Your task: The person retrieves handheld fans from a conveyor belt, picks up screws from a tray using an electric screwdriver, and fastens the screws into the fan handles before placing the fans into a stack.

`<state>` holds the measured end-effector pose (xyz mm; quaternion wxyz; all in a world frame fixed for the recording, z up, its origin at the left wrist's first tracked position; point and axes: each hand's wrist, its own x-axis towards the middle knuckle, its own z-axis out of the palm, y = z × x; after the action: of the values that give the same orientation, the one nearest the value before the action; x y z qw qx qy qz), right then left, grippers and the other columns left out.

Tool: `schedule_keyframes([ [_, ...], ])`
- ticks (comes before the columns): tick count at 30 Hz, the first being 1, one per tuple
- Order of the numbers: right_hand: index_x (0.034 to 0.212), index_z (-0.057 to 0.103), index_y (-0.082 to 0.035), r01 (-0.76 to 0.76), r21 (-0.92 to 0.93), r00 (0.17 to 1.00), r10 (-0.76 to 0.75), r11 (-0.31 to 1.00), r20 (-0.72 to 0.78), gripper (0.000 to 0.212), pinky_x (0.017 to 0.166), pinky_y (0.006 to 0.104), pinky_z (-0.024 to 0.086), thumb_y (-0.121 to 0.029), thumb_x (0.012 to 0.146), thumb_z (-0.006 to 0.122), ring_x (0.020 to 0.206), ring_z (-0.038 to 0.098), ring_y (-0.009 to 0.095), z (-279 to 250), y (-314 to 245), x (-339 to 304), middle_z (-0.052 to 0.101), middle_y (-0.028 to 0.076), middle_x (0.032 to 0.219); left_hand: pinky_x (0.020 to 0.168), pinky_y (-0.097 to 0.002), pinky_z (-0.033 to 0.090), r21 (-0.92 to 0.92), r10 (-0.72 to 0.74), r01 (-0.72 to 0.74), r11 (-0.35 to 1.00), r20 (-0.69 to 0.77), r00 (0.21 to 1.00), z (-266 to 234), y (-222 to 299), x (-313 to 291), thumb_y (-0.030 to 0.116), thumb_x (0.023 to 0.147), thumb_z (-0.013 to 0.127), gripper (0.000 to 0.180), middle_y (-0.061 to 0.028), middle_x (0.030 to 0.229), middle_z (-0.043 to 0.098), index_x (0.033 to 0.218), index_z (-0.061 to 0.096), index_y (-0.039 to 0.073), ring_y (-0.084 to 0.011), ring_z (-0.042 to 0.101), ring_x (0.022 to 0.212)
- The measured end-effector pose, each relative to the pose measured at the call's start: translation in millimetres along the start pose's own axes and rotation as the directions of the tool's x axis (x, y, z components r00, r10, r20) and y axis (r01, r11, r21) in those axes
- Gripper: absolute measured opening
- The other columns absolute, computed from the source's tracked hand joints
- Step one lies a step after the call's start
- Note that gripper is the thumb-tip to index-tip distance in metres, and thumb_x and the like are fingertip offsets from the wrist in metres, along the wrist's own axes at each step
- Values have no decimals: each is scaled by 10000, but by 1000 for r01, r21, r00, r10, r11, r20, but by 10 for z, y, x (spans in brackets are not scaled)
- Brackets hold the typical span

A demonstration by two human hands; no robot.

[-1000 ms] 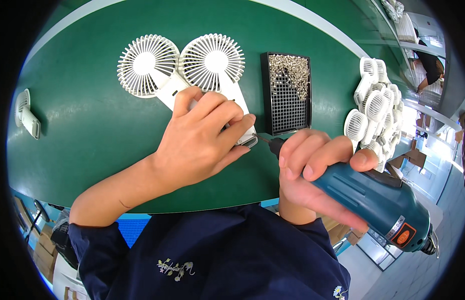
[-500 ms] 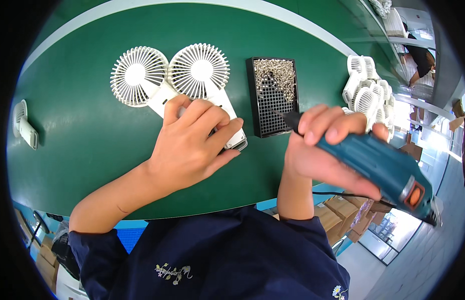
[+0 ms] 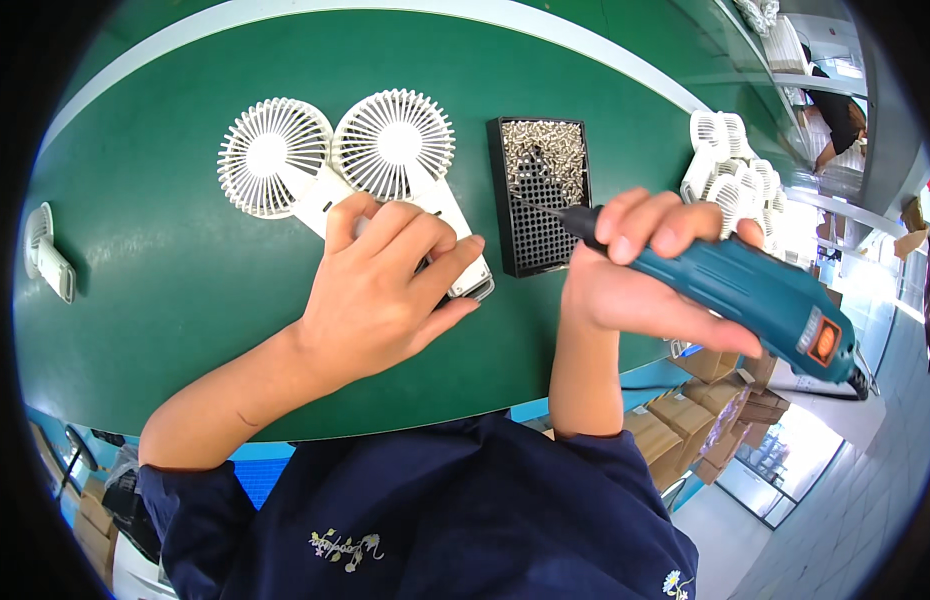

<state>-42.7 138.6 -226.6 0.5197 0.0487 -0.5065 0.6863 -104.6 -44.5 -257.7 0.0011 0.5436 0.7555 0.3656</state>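
Observation:
Two white handheld fans lie side by side on the green table (image 3: 185, 330), the left fan (image 3: 267, 156) and the right fan (image 3: 396, 143), heads away from me. My left hand (image 3: 375, 280) is closed over their handles, its fingers curled on the right fan's handle. My right hand (image 3: 625, 295) grips a teal electric screwdriver (image 3: 750, 295), tilted with its thin bit pointing left. In this view the bit overlaps the black screw tray (image 3: 535, 235); whether it touches cannot be seen. Small silvery screws (image 3: 555, 150) are heaped over the tray's far part; bare holes show nearer me.
A pile of white fans (image 3: 730, 175) sits at the table's right side. One more fan (image 3: 50, 255) lies at the far left. Cardboard boxes (image 3: 675, 425) stand below the table's right edge, near the screwdriver's cord. Another person (image 3: 835, 115) is in the background at upper right.
My right hand has moved the screwdriver slightly up and left, bringing its bit further over the tray. My left hand stays on the fans.

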Motion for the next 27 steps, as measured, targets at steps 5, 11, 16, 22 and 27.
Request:
schedule_keyframes([
  [5,1244,427,-125,21,-36,999,-22,999,-24,923,371,304,395,-890,755,258,403,426,163,-80,81,13,513,62,678,811,-401,316,8,12,-12,1000,-6,1000,10,14,13,262,606,810,483,-4,885,517,1040,679,95,-198,503,853],
  [11,1273,415,-111,40,91,998,-36,995,-49,943,367,322,411,-886,762,250,411,439,173,-51,-14,24,516,74,691,798,-395,316,14,2,-2,1000,-34,999,16,15,17,264,613,815,481,-3,869,524,1043,678,96,-199,509,836],
  [16,1337,402,-105,-70,144,997,64,987,50,879,422,339,432,-817,833,298,483,482,192,64,-364,-26,514,90,782,772,-351,310,-139,-31,-2,990,-235,971,53,-18,31,178,614,832,457,8,802,536,1036,682,89,-174,513,733],
  [22,1241,422,-75,-174,145,982,162,974,97,740,429,280,391,-723,883,410,494,450,133,225,-427,-109,487,52,773,765,-350,307,-223,-40,-12,975,-226,973,54,-4,79,123,596,837,292,36,717,532,860,712,101,-150,506,709],
  [27,1239,425,-76,-232,145,969,217,962,115,735,439,286,391,-719,884,415,470,439,137,213,-430,-164,486,54,776,787,-381,327,-293,10,-61,954,-172,985,80,5,12,121,634,813,195,30,703,518,793,702,101,-154,507,720],
])
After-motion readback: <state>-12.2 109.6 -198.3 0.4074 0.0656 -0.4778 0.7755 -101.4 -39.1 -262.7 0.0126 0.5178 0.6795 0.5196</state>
